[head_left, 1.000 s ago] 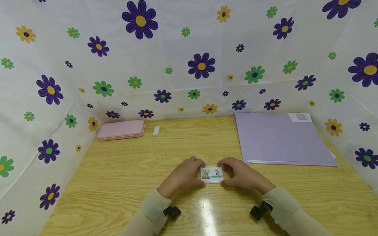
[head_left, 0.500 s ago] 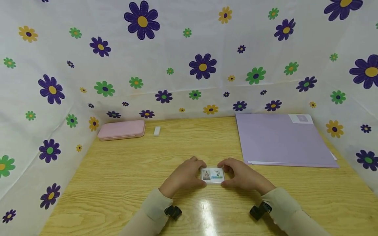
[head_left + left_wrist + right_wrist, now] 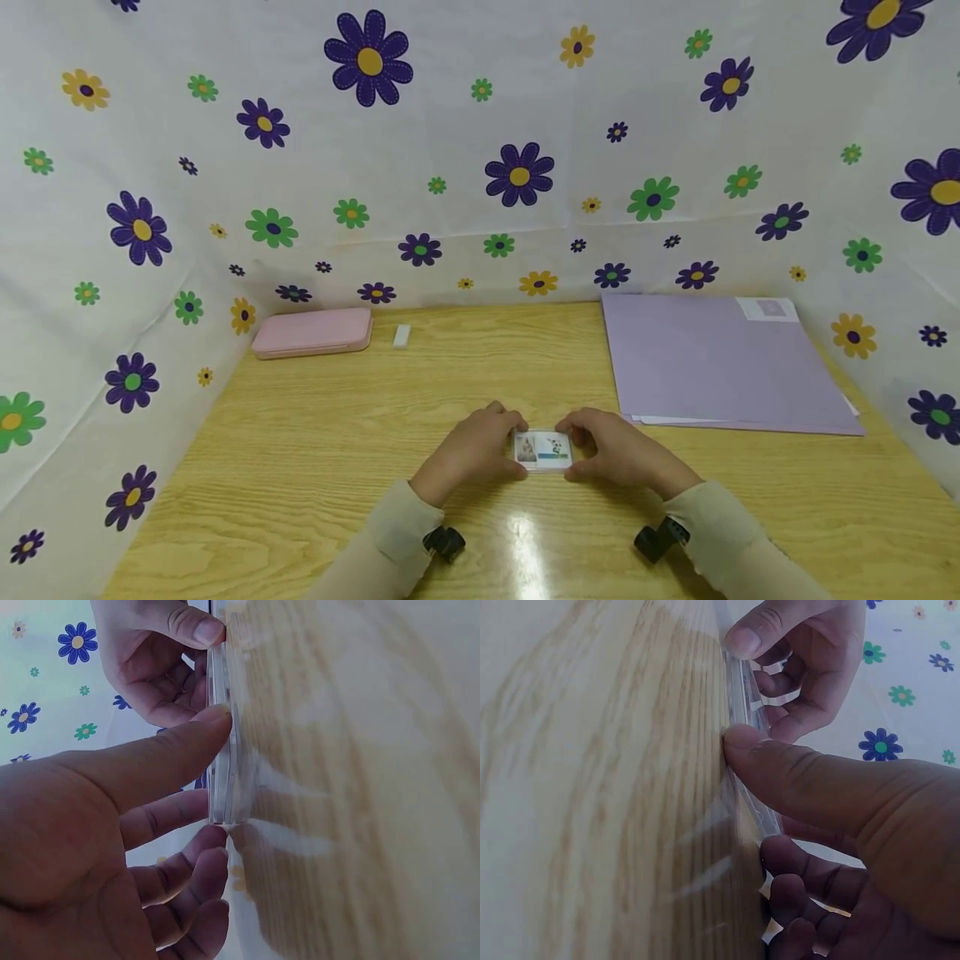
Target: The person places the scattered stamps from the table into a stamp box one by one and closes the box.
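Note:
A small flat clear plastic case (image 3: 543, 451) with printed pictures on top lies at the wooden table's front middle. My left hand (image 3: 474, 450) pinches its left end, thumb on the near edge and a finger on the far edge. At the opposite end, my right hand (image 3: 617, 450) grips it the same way. Seen edge-on in the left wrist view, the case (image 3: 220, 769) shows layered transparent sides, low against the tabletop. In the right wrist view both thumbs press along the near edge of the case (image 3: 741, 694); part of its far side is hidden by the hands.
A pink pencil case (image 3: 312, 332) sits at the back left, with a small white eraser-like block (image 3: 402, 336) beside it. Lilac folders (image 3: 720, 358) with white sheets lie at the right. Flowered cloth (image 3: 450, 125) encloses the wooden table (image 3: 300, 442) behind and on both sides.
The head view has tilted slightly, so everything sits a little lower and further right. Both hands keep their grip on the plastic case, which has hardly moved.

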The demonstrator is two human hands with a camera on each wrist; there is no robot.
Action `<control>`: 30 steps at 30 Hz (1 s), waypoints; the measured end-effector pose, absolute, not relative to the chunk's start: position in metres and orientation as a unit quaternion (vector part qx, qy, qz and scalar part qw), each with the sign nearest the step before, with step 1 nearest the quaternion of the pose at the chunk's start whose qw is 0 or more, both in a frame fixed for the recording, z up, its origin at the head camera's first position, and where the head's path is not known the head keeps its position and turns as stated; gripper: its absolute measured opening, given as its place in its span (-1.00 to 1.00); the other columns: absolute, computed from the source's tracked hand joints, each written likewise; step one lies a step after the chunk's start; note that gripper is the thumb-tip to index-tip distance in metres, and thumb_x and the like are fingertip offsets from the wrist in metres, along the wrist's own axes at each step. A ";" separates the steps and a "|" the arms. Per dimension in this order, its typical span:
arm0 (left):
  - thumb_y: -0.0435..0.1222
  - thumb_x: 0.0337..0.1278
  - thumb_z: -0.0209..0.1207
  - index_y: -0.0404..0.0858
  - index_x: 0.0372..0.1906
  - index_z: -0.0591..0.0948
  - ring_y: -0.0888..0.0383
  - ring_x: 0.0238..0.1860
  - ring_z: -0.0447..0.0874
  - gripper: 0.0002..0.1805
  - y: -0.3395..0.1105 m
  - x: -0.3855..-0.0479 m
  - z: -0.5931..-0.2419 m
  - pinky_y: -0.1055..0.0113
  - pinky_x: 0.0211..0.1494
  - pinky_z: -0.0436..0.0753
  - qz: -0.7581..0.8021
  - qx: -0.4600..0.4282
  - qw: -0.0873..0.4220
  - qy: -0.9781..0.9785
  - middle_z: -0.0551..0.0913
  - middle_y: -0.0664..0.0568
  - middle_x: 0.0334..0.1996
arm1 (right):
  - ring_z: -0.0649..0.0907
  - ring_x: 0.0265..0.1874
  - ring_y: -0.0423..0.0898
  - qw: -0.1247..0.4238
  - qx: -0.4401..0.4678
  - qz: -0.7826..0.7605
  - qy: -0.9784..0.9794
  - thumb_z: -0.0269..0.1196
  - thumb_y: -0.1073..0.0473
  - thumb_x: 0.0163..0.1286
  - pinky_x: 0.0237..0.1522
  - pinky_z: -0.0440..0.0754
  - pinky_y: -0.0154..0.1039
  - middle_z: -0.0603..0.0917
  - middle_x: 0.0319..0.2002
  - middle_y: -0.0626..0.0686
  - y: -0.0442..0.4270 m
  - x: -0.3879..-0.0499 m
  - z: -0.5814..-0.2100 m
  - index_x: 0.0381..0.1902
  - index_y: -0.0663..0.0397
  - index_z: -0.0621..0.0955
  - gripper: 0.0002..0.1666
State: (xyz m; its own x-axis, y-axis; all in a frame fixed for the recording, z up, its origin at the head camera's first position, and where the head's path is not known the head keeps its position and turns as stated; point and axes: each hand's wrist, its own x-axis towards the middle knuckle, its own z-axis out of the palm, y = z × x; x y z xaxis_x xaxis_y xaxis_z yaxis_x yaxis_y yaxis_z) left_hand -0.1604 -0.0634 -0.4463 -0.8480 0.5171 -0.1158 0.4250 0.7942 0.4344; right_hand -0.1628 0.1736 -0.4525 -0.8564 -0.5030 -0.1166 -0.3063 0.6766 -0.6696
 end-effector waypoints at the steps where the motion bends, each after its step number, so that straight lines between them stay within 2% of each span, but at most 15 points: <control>1: -0.07 -0.09 0.52 -0.15 0.11 0.62 0.20 -0.24 0.42 -0.40 -0.063 -0.160 -0.446 0.35 -0.19 0.49 0.193 0.250 0.111 0.942 0.53 0.08 -0.08 | 0.47 -0.23 -0.10 0.146 -0.224 -0.335 0.904 0.57 0.11 0.05 -0.14 0.48 -0.15 0.52 -0.26 -0.07 0.174 -0.162 -0.452 0.08 0.12 0.61 -0.37; 9: -0.01 -0.21 0.56 -0.11 0.03 0.66 0.18 -0.32 0.43 -0.40 -0.061 -0.159 -0.441 0.32 -0.32 0.45 0.156 0.243 0.081 0.954 0.54 0.11 -0.19 | 0.48 -0.27 -0.12 0.132 -0.227 -0.332 0.906 0.58 0.06 0.01 -0.19 0.48 -0.17 0.54 -0.29 -0.10 0.173 -0.165 -0.456 0.12 0.10 0.65 -0.32; 18: -0.04 -0.13 0.54 -0.12 0.20 0.58 0.20 -0.28 0.42 -0.29 -0.067 -0.160 -0.443 0.30 -0.22 0.48 0.186 0.239 0.116 0.946 0.51 0.11 -0.11 | 0.46 -0.25 -0.08 0.151 -0.226 -0.342 0.900 0.57 0.02 0.04 -0.18 0.45 -0.12 0.53 -0.26 -0.07 0.172 -0.168 -0.455 0.18 0.09 0.60 -0.26; 25: 0.01 -0.01 0.45 -0.11 0.24 0.56 0.10 -0.08 0.53 -0.32 -0.071 -0.159 -0.444 0.19 -0.07 0.57 0.200 0.238 0.111 0.944 0.53 0.05 0.03 | 0.48 -0.33 -0.12 0.141 -0.257 -0.347 0.891 0.40 -0.03 0.29 -0.29 0.48 -0.23 0.54 -0.28 -0.08 0.177 -0.167 -0.452 0.23 0.15 0.56 -0.37; 30: 0.02 0.07 0.41 -0.12 0.26 0.54 0.06 0.04 0.56 -0.34 -0.078 -0.158 -0.441 0.14 0.01 0.58 0.221 0.231 0.102 0.942 0.53 0.03 0.08 | 0.51 -0.40 -0.17 0.114 -0.275 -0.356 0.886 0.26 -0.06 0.42 -0.36 0.53 -0.26 0.55 -0.30 -0.13 0.177 -0.167 -0.452 0.24 0.16 0.55 -0.43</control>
